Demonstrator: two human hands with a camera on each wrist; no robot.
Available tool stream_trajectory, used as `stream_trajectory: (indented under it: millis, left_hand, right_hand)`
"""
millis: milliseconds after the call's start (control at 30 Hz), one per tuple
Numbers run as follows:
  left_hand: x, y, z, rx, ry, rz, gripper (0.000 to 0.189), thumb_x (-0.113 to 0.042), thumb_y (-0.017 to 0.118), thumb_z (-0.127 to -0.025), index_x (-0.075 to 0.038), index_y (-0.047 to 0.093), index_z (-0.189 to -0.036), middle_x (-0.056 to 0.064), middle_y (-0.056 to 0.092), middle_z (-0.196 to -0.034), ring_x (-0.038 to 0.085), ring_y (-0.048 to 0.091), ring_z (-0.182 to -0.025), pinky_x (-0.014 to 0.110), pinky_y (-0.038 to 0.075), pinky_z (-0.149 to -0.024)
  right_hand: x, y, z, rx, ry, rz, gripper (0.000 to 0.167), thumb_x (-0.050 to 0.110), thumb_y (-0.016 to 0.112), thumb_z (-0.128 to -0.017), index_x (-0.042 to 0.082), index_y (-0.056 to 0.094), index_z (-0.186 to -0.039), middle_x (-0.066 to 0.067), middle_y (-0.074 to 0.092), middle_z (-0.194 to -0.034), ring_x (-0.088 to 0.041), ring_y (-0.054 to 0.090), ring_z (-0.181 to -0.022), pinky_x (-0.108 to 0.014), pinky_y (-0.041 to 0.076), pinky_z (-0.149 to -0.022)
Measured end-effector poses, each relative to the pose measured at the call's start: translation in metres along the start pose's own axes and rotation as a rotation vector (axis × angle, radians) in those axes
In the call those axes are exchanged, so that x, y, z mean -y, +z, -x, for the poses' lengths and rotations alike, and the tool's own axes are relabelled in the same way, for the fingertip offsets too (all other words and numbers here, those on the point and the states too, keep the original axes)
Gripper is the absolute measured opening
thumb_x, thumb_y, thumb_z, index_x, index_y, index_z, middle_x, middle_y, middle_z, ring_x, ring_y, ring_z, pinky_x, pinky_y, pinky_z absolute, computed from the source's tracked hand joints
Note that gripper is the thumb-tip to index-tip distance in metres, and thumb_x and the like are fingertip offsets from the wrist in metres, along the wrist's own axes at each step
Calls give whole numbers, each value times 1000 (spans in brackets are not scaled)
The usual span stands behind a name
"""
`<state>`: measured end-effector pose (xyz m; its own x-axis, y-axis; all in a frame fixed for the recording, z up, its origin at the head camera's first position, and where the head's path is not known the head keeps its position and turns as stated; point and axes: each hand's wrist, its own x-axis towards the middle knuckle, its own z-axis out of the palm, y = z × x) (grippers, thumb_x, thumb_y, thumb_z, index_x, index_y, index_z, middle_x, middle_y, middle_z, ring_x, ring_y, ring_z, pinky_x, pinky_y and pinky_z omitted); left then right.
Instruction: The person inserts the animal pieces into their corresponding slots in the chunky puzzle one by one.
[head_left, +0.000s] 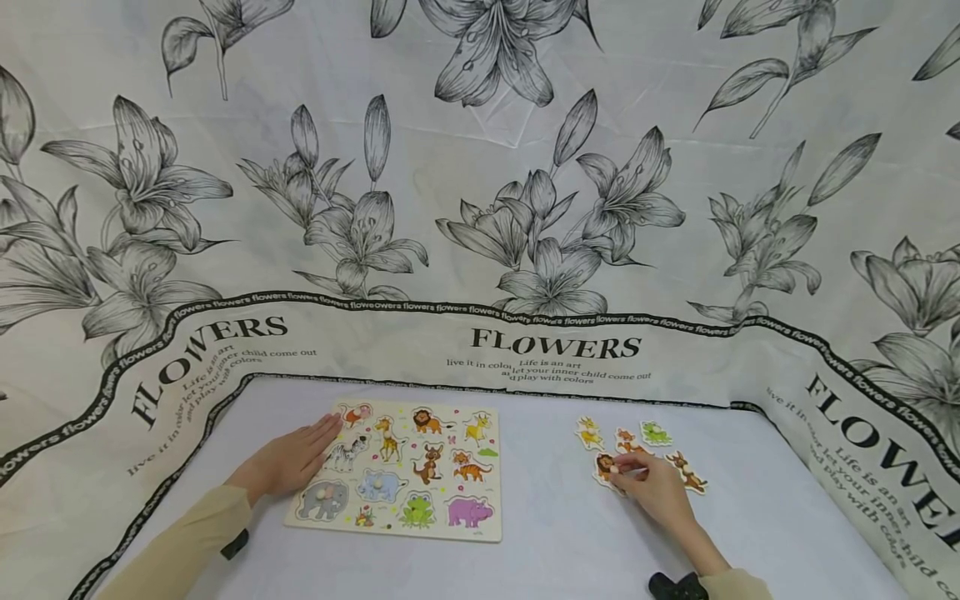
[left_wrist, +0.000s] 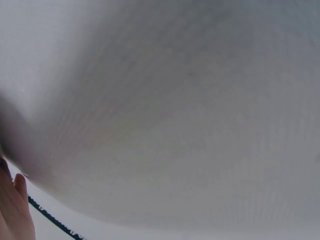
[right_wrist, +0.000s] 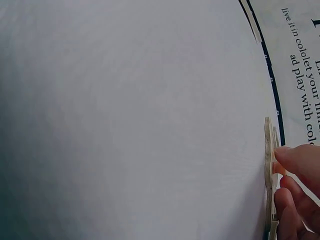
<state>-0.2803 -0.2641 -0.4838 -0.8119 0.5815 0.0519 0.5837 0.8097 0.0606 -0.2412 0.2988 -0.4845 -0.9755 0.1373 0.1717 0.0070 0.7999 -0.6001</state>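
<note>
My left hand (head_left: pixel 295 458) lies with straight fingers along the left edge of a wooden animal puzzle board (head_left: pixel 441 533). Only part of that hand (left_wrist: pixel 15 210) shows at the lower left of the left wrist view. On the board, an elephant piece (head_left: pixel 322 500) and a blue animal piece (head_left: pixel 378 485) have knobs. To the right, my right hand (head_left: pixel 660 492) pinches a lion puzzle piece (head_left: pixel 603 465) between thumb and fingers. In the right wrist view, the fingertips (right_wrist: pixel 290 155) are at the small orange knob of a wooden piece (right_wrist: pixel 268 165) seen edge-on.
Around my right hand lie a yellow animal piece (head_left: pixel 588 432), an orange piece (head_left: pixel 627 439), a frog piece (head_left: pixel 656 432) and a kangaroo piece (head_left: pixel 688 475). A flower-printed cloth (head_left: pixel 555 350) rises behind and beside the white tabletop (head_left: pixel 555 500).
</note>
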Motion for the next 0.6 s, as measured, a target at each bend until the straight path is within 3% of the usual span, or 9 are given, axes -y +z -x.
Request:
stream_trajectory:
  millis: [267,600]
  left_hand:
    - [-2,-3,-1,18,-7,11,52,-22,41,-101,5,34,-146,22,31,-154,38,32,-141,50,34,-114]
    - [1,0,-2,18,5,6,53,-22,40,-101,5,34,-145,23,32,-153,40,32,-141,50,35,-113]
  right_hand:
    - [3,-1,-1,25,10,34,22,13,75,-79,2,73,-98,-7,72,-86,-11,60,-70,-20,45,-54]
    - [7,-1,-1,26,-38,53,17,12,75,-80,3,75,-93,-8,74,-84,-11,62,-67,-20,46,-53]
